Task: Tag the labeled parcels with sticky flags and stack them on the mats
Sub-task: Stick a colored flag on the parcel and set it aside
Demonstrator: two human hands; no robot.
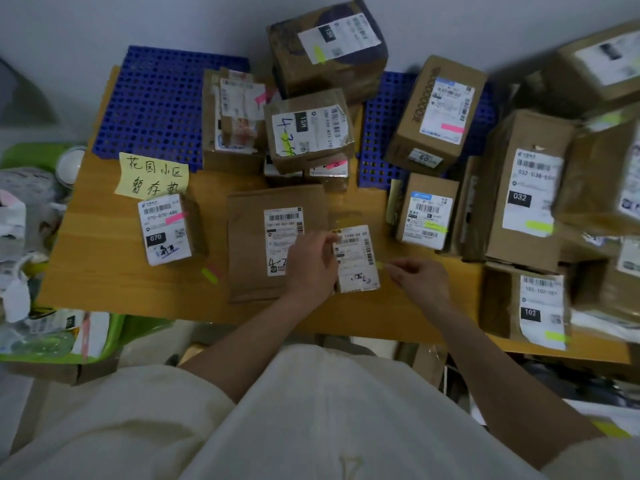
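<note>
Two hands work over a wooden desk (104, 271) crowded with labeled parcels. Toward the far left corner lies a blue perforated mat (156, 105), with a yellow handwritten note (152, 174) overlapping its near edge. Just in front of the note stands a small box marked 070 (166, 228), a pink flag on its label. Loose pink and green sticky flags (212, 271) rest on the bare wood near the front edge. At the middle of the desk lies a flat brown envelope (249, 244) with a white label. The left hand (311, 265) rests on the envelope's right side, its fingers curled and pinching the top left edge of a small white-labeled parcel (358, 259) that lies just beside the envelope. The right hand (420, 278) pinches a yellow-green flag (381, 265) at that parcel's right edge. Behind them, a stack of tagged boxes (308, 133) rises at the desk's far edge, topped by a dark-printed carton (325, 46). A second blue mat (381, 133) to the right carries a tall box (436, 112) with a pink flag. More cartons (526, 188) with green flags crowd the desk's right end.
</note>
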